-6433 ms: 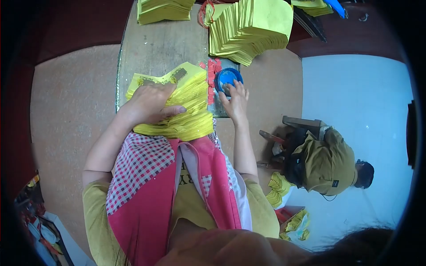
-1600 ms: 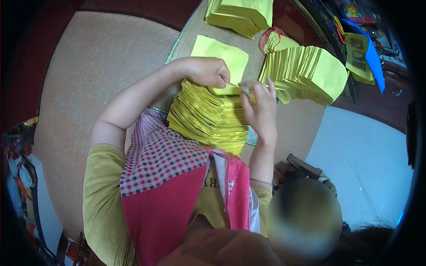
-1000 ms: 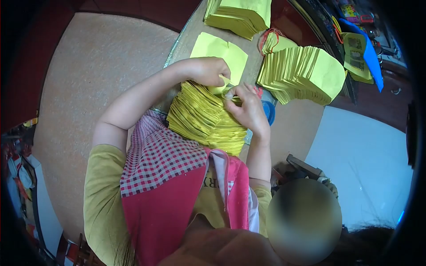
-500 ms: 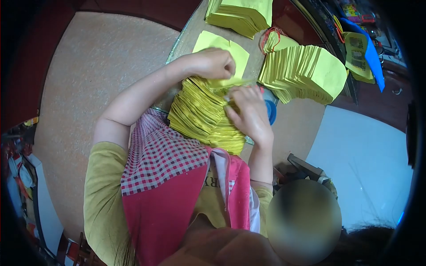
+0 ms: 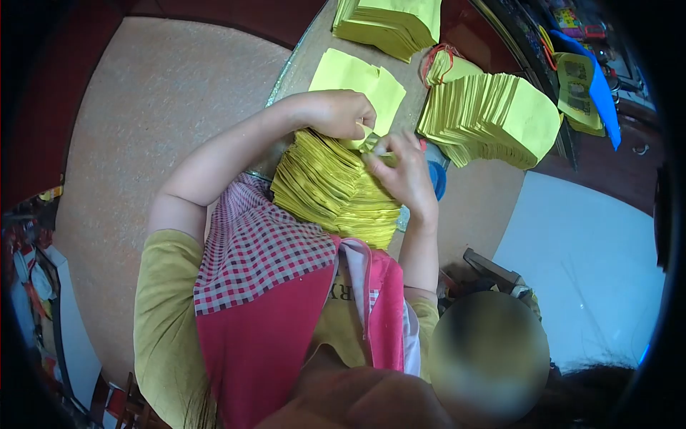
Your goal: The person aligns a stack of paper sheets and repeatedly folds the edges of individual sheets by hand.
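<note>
My left hand point(image 5: 334, 114) is closed, its fingertips pinching a small yellow paper sheet point(image 5: 364, 136) at the far end of a thick stack of folded yellow papers point(image 5: 332, 189). My right hand point(image 5: 406, 171) meets it from the right, thumb and fingers bent together at the sheet's other edge. The stack leans against my apron point(image 5: 264, 250), its folded edges fanned in two directions. Just beyond my left hand lie loose flat yellow sheets point(image 5: 357, 82). The exact fold between my fingertips is too small to make out.
A fanned pile of yellow paper point(image 5: 493, 118) lies to the right, beside a bundle with red string point(image 5: 444, 64). Another pile point(image 5: 389, 28) stands at the far edge. A blue round object point(image 5: 436, 180) sits behind my right hand. A white surface point(image 5: 579, 250) is at right.
My right hand has moved slightly, its fingers drawing in toward my left hand. The sheet between them, held out flat before, is now bent up at my fingertips.
</note>
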A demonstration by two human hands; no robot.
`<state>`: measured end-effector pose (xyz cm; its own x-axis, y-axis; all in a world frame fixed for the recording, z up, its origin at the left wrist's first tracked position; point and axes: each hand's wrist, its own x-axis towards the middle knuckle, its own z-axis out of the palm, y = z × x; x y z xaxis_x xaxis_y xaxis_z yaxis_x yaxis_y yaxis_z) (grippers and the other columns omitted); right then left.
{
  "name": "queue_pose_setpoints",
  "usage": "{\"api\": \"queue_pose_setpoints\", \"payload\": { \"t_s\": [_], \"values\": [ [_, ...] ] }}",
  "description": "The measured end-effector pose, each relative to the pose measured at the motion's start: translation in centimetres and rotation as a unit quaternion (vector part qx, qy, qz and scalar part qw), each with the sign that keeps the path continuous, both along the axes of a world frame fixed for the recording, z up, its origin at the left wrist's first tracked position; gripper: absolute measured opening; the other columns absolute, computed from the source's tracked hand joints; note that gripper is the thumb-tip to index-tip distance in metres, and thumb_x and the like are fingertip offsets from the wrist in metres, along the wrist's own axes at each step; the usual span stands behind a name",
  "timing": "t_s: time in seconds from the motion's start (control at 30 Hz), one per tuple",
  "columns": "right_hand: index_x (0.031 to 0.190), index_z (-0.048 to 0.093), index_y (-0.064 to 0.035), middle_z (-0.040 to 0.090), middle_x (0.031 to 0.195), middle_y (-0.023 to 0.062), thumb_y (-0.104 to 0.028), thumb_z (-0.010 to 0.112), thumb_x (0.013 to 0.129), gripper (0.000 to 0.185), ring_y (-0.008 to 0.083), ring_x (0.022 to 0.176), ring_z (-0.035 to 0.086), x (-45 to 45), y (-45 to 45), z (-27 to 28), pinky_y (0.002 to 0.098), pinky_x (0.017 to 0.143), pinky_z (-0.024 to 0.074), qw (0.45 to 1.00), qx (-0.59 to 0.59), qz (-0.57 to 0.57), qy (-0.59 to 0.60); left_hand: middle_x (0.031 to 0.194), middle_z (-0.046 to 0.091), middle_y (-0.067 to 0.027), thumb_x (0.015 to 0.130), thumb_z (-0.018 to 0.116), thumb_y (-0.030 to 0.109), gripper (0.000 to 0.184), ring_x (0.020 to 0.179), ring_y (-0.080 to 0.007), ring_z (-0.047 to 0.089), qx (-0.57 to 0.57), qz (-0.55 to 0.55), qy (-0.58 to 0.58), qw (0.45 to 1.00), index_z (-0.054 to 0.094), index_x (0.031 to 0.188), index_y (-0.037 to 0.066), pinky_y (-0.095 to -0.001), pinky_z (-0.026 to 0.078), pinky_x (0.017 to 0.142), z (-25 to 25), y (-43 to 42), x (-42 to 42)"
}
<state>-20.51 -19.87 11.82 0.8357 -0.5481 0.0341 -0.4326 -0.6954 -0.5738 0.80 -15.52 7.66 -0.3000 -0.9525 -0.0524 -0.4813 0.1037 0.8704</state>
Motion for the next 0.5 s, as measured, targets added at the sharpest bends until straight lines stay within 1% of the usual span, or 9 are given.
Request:
{"api": "queue_pose_setpoints", "payload": {
  "t_s": [0.03, 0.07, 0.2, 0.27, 0.3, 0.37, 0.4, 0.47, 0.5],
  "values": [
    [0.086, 0.059, -0.0029, 0.062, 0.072, 0.0144, -0.015, 0.073, 0.083, 0.019, 0.0326, 0.069, 0.065, -0.1, -0.2, 0.1, 0.0475, 0.102, 0.0428, 0.998, -0.058, 0.008, 0.019, 0.080, 0.068, -0.0156, 0.084, 0.066, 0.019, 0.026, 0.074, -0.0254, 0.066, 0.031, -0.026, 0.015, 0.999, 0.065, 0.096, -0.004, -0.0387, 0.051, 0.072, 0.7, 0.2, 0.2],
    [0.085, 0.058, -0.0041, 0.062, 0.069, 0.0106, -0.016, 0.075, 0.082, 0.021, 0.0306, 0.068, 0.065, 0.0, -0.4, 0.4, 0.0521, 0.112, 0.0326, 0.999, -0.026, -0.018, 0.013, 0.076, 0.067, -0.0133, 0.084, 0.066, 0.018, 0.023, 0.070, -0.0228, 0.064, 0.062, -0.052, 0.029, 0.996, 0.065, 0.093, -0.003, -0.0371, 0.050, 0.069, 1.4, 0.3, 0.3],
    [0.087, 0.058, -0.0041, 0.063, 0.068, 0.0086, -0.016, 0.073, 0.084, 0.020, 0.0312, 0.067, 0.064, 0.4, -1.0, -0.5, 0.0501, 0.112, 0.0328, 0.996, 0.048, -0.049, -0.049, 0.073, 0.066, -0.0093, 0.084, 0.067, 0.016, 0.020, 0.068, -0.0178, 0.061, 0.113, -0.074, 0.025, 0.991, 0.066, 0.093, -0.002, -0.0327, 0.049, 0.066, 2.4, 0.2, -0.1],
    [0.089, 0.058, -0.0041, 0.064, 0.075, 0.0088, -0.012, 0.071, 0.084, 0.016, 0.0308, 0.075, 0.064, 0.3, -0.4, 0.4, 0.0478, 0.107, 0.0377, 0.996, -0.062, -0.041, -0.041, 0.072, 0.066, -0.0072, 0.086, 0.066, 0.015, 0.017, 0.065, -0.0145, 0.059, 0.088, -0.040, 0.074, 0.993, 0.066, 0.091, -0.002, -0.0312, 0.049, 0.064, 1.6, 0.2, -0.1],
    [0.089, 0.058, -0.0041, 0.064, 0.075, 0.0088, -0.012, 0.071, 0.084, 0.016, 0.0308, 0.075, 0.064, 0.3, 0.0, 1.4, 0.0478, 0.107, 0.0377, 0.997, -0.060, -0.038, -0.040, 0.072, 0.066, -0.0072, 0.086, 0.066, 0.015, 0.017, 0.065, -0.0145, 0.059, 0.090, -0.037, 0.075, 0.992, 0.066, 0.091, -0.002, -0.0312, 0.049, 0.064, 1.5, 0.2, 0.1],
    [0.092, 0.060, -0.0045, 0.066, 0.086, 0.0092, -0.009, 0.069, 0.082, 0.014, 0.0305, 0.089, 0.063, 0.1, 1.2, 3.4, 0.0448, 0.097, 0.0417, 0.987, -0.153, 0.040, -0.030, 0.073, 0.067, -0.0085, 0.086, 0.064, 0.013, 0.014, 0.069, -0.0180, 0.062, 0.075, -0.034, 0.034, 0.996, 0.067, 0.088, -0.001, -0.0338, 0.050, 0.068, 1.6, -0.1, 0.4],
    [0.094, 0.062, -0.0044, 0.066, 0.094, 0.0101, -0.008, 0.069, 0.078, 0.018, 0.0305, 0.097, 0.061, 0.0, 1.7, 3.5, 0.0424, 0.091, 0.0420, 0.992, -0.115, 0.054, -0.001, 0.073, 0.067, -0.0085, 0.086, 0.064, 0.013, 0.014, 0.069, -0.0180, 0.062, 0.074, -0.037, 0.034, 0.996, 0.067, 0.088, -0.001, -0.0338, 0.050, 0.068, 1.2, -0.4, 0.3],
    [0.095, 0.062, -0.0045, 0.065, 0.093, 0.0109, -0.009, 0.070, 0.078, 0.019, 0.0302, 0.096, 0.061, 0.1, 1.4, 2.4, 0.0416, 0.092, 0.0417, 0.991, -0.099, 0.080, 0.047, 0.079, 0.069, -0.0104, 0.085, 0.062, 0.012, 0.014, 0.076, -0.0231, 0.064, -0.135, 0.077, -0.084, 0.984, 0.069, 0.090, 0.000, -0.0379, 0.051, 0.073, 0.2, -0.9, -0.1],
    [0.096, 0.063, -0.0046, 0.065, 0.092, 0.0116, -0.010, 0.070, 0.078, 0.020, 0.0299, 0.095, 0.061, 0.1, 1.2, 1.6, 0.0409, 0.094, 0.0414, 0.987, -0.080, 0.108, 0.093, 0.079, 0.069, -0.0104, 0.085, 0.062, 0.012, 0.014, 0.076, -0.0231, 0.064, -0.136, 0.076, -0.084, 0.984, 0.069, 0.090, 0.000, -0.0379, 0.051, 0.073, 0.3, -1.2, -0.1]
  ]
}}
